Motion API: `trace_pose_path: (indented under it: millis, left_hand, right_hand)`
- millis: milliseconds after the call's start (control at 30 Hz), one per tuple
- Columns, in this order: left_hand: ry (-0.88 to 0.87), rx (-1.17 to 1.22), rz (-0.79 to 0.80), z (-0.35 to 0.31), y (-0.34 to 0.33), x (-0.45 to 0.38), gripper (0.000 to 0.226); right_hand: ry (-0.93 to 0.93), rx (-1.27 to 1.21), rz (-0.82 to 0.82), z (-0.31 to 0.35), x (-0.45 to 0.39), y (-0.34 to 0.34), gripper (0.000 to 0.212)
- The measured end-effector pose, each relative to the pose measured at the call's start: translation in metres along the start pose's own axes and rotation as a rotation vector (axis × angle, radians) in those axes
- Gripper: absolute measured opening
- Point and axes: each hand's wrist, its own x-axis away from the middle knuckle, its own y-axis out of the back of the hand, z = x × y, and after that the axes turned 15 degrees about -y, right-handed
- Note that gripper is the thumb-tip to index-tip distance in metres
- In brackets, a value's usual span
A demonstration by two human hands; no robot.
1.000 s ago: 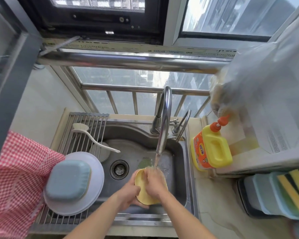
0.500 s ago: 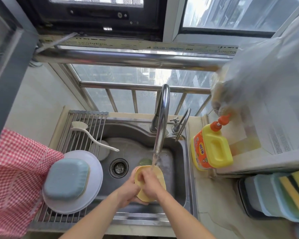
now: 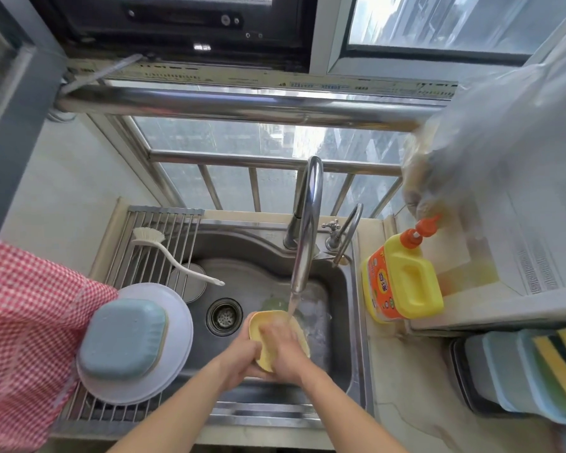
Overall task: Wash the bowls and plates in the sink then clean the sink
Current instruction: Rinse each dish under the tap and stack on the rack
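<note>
**Me:** I see the big metal sink [image 3: 262,256] first. Water runs from the tall tap [image 3: 307,223] into it.

**You:** What is on the left?

**Me:** A metal rack [image 3: 151,237] lies over the sink's left side. A white plate [image 3: 177,322] sits on it, with a blue bowl [image 3: 123,338] upside down on top. A white brush [image 3: 164,246] lies further back on the rack.

**You:** And on the right?

**Me:** A yellow soap bottle [image 3: 402,282] stands on the worktop [image 3: 406,403], just beside the sink.

**You:** Where is the dish being washed?

**Me:** The yellow bowl [image 3: 258,325] is over the sink, under the water. My left hand [image 3: 242,358] has its fingers curled round the bowl's near edge. My right hand [image 3: 283,348] is inside the bowl. It is blurry, so I cannot tell how those fingers lie.
</note>
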Motion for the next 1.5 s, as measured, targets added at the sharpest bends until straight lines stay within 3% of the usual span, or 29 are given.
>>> trace_pose_path:
  millis: [67,133,300,400,467,533,667,767,833,900,1000,1100,1133,1200,1267,1367,1500]
  left_hand:
    - [-0.022,0.057,-0.089,-0.001,0.002,-0.009,0.09]
    - [-0.049,0.088,-0.181,-0.001,0.007,-0.016,0.094]
    - [-0.085,0.08,-0.233,-0.002,0.001,-0.018,0.08]
    - [-0.062,0.049,-0.169,0.001,-0.008,-0.015,0.079]
    - [-0.057,0.04,-0.146,0.004,-0.011,-0.016,0.08]
    - [-0.071,0.043,-0.154,0.005,-0.011,-0.019,0.075]
    - [-0.09,0.06,-0.221,0.011,0.0,-0.03,0.078]
    - [-0.077,0.029,-0.285,0.015,0.005,-0.035,0.072]
    - [-0.007,0.042,-0.29,0.016,0.006,-0.035,0.072]
    - [0.039,-0.046,-0.294,0.015,0.005,-0.033,0.062]
    - [-0.041,-0.516,-0.244,0.017,0.008,-0.033,0.035]
    - [-0.187,-0.639,0.051,0.026,0.019,-0.035,0.042]
    - [-0.189,-0.639,0.126,0.026,0.019,-0.032,0.034]
    - [-0.221,-0.61,0.197,0.033,0.025,-0.036,0.011]
    - [-0.229,-0.482,0.189,0.039,0.024,-0.035,0.011]
    - [-0.145,-0.141,0.021,0.044,0.013,-0.038,0.012]
    - [-0.109,0.127,-0.156,0.04,0.007,-0.041,0.019]
  right_hand:
    - [0.078,-0.071,0.101,-0.001,0.009,0.0,0.058]
    - [0.117,-0.078,0.151,-0.007,0.017,0.001,0.075]
    - [0.134,0.318,-0.082,-0.011,0.011,0.011,0.054]
    - [-0.007,0.462,-0.078,-0.009,0.002,0.015,0.08]
    - [0.06,0.506,-0.063,-0.007,-0.004,0.015,0.098]
    - [0.168,0.509,-0.036,-0.005,-0.005,0.015,0.101]
    - [0.24,0.386,0.059,-0.012,0.002,0.018,0.081]
    - [0.228,0.377,-0.074,-0.026,-0.004,0.021,0.034]
    - [0.211,0.362,-0.142,-0.033,-0.008,0.026,0.017]
    - [0.224,0.329,-0.181,-0.034,-0.012,0.033,0.016]
    - [0.247,0.313,-0.215,-0.036,-0.022,0.036,0.017]
    - [0.229,0.281,-0.229,-0.038,-0.032,0.03,0.025]
    - [0.218,0.247,-0.233,-0.038,-0.035,0.027,0.025]
    - [0.157,0.09,-0.187,-0.034,-0.037,0.022,0.023]
    - [0.09,-0.141,-0.136,-0.027,-0.035,0.013,0.028]
    - [0.018,-0.3,-0.154,-0.009,-0.025,-0.011,0.053]
    - [0.055,-0.306,-0.286,-0.001,-0.012,-0.036,0.048]
